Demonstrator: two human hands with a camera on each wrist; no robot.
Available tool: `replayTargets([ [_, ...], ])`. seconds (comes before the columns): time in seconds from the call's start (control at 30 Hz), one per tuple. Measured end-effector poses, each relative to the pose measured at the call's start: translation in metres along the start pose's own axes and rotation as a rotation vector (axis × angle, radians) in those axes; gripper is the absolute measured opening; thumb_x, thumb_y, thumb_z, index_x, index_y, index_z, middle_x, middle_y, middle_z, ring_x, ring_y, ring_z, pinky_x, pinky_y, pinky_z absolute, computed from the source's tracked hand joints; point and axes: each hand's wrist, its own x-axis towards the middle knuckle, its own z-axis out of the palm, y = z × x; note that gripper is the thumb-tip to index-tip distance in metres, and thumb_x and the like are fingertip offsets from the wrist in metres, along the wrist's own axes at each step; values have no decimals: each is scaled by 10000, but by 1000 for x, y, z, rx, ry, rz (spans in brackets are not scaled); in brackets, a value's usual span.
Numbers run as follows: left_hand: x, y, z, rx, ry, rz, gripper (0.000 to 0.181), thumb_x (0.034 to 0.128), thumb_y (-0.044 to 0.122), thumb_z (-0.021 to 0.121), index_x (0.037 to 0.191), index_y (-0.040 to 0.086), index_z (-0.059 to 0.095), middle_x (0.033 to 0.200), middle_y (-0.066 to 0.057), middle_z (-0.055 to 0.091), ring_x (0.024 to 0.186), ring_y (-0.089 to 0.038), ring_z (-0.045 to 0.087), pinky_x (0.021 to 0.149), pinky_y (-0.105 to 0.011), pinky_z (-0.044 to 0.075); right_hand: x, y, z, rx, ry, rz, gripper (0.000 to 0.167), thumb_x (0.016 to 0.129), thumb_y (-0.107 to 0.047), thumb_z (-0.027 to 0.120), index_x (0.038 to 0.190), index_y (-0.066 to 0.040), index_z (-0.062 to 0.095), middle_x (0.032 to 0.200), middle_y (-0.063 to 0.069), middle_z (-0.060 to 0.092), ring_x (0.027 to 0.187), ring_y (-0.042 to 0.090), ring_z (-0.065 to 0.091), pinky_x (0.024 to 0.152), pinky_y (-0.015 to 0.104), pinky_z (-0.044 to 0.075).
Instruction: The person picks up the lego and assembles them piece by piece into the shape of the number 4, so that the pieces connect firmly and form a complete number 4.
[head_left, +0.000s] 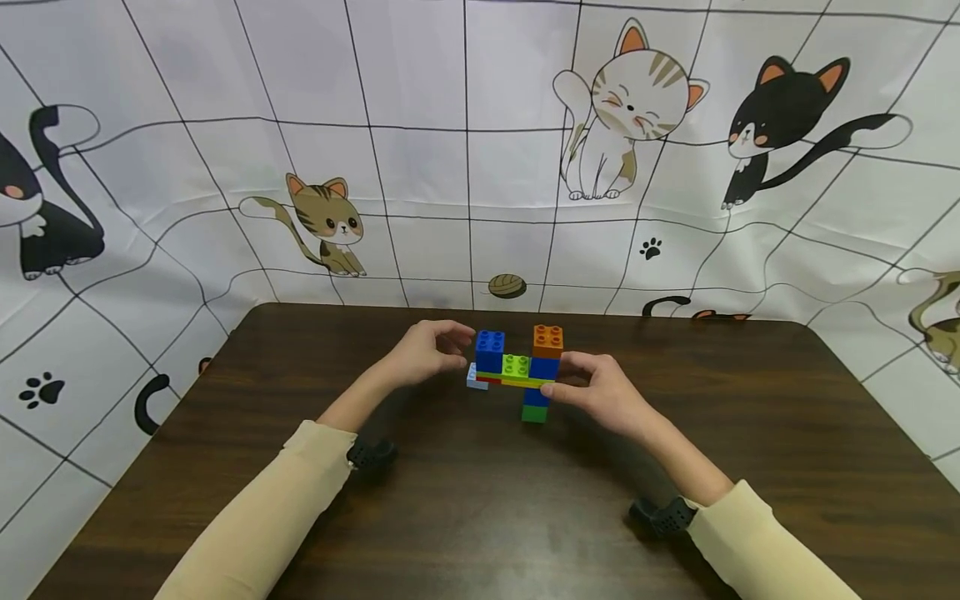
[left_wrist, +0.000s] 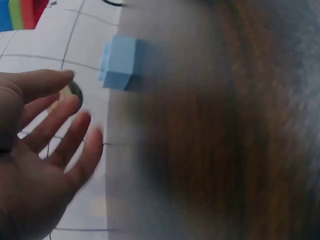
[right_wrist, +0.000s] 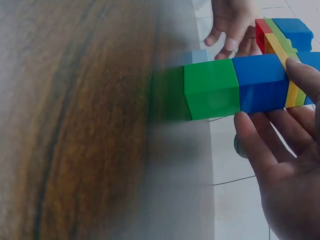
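Note:
My right hand (head_left: 603, 392) grips a toy brick structure at its right side, thumb on the front and fingers behind. A green brick (right_wrist: 212, 91) and a blue brick (right_wrist: 262, 82) form its lower column. Thin yellow and lime plates cross above, with a small red piece (right_wrist: 260, 35) under the far end. On top are a blue brick (head_left: 491, 354), a lime brick (head_left: 516, 365) and an orange brick (head_left: 547, 337). My left hand (head_left: 430, 354) holds nothing, its fingers loosely bent beside the structure's left end. A light blue brick (left_wrist: 121, 62) sits on the table below that end.
The dark wooden table (head_left: 450, 517) has its far edge just beyond the bricks. A white curtain (head_left: 420, 167) with grid lines and cartoon cats hangs behind it. Dark bands with wrist cameras are on both wrists.

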Motion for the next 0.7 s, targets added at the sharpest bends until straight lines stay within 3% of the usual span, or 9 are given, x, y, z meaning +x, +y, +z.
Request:
replayTargets([
  [0.13,3,-1,8,43,-37,-23,453,891,64,789,1322,21,654,1243,-126,689,1038,-279,620,927,-416,544,0,1,-1,44,12,-21,403,942,-134,762,1290,29,639,1195,168,692,1094,348,680,905,388,580],
  [0.27,6,-1,14,67,-75,-42,477,874,74,814,1320,21,653,1176,-111,700,965,-254,591,810,-339,544,0,2,-2,45,28,-63,463,936,-98,760,1358,-7,594,1204,170,687,1089,321,668,921,356,569],
  [0.4,8,1,19,79,-106,-48,463,862,49,818,1294,12,656,1109,-102,701,907,-238,568,740,-288,514,1,3,-2,39,37,-75,489,937,-95,759,1384,-25,575,1207,171,687,1088,313,660,943,395,558],
  [0.57,8,1,22,94,-113,-53,383,853,31,822,1212,18,690,1050,-88,705,843,-222,563,691,-281,491,1,3,0,30,36,-67,481,943,-123,757,1381,-31,581,1212,162,685,1092,311,649,973,475,539],
  [0.7,7,2,22,116,-108,-54,303,865,38,814,1152,17,718,1016,-86,705,863,-226,577,755,-305,527,1,4,0,32,37,-67,489,953,-125,746,1397,-26,568,1228,168,679,1110,317,646,975,475,540],
])
